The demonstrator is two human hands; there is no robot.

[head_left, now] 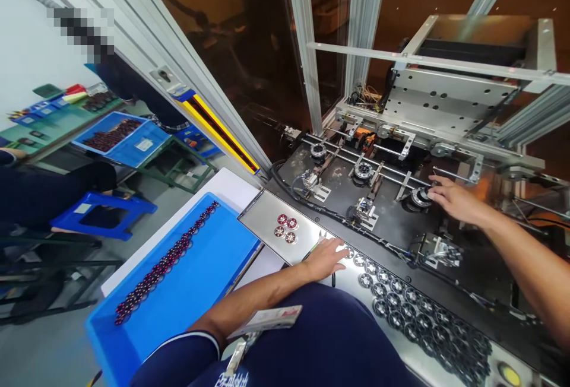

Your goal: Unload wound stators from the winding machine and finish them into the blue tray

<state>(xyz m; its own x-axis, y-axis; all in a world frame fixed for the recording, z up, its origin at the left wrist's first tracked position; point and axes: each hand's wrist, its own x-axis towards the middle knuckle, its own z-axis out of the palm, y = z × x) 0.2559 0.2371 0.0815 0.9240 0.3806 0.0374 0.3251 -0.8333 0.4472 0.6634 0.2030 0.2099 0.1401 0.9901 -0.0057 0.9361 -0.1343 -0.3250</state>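
Observation:
My right hand [455, 200] reaches to the rightmost round fixture [418, 197] on the machine. Its fingertips are at the edge of the dark round part there, closed around that edge as far as I can see. My left hand [327, 258] lies low over the metal tray, thumb apart from the fingers. Those fingertips are beside the nearest of several black spoked rings [396, 286]. A pair of cutters [321, 236] lies partly hidden under this hand, jaws showing. Further left on the tray sit several red-and-silver round parts [285, 228].
Two more round fixtures [364, 172] stand along the machine's black plate, with clamps and cables before them. A blue bin [200, 280] at left holds rows of red-and-black round parts. A yellow-edged post [218, 132] rises beside the machine. Other people work at the far left.

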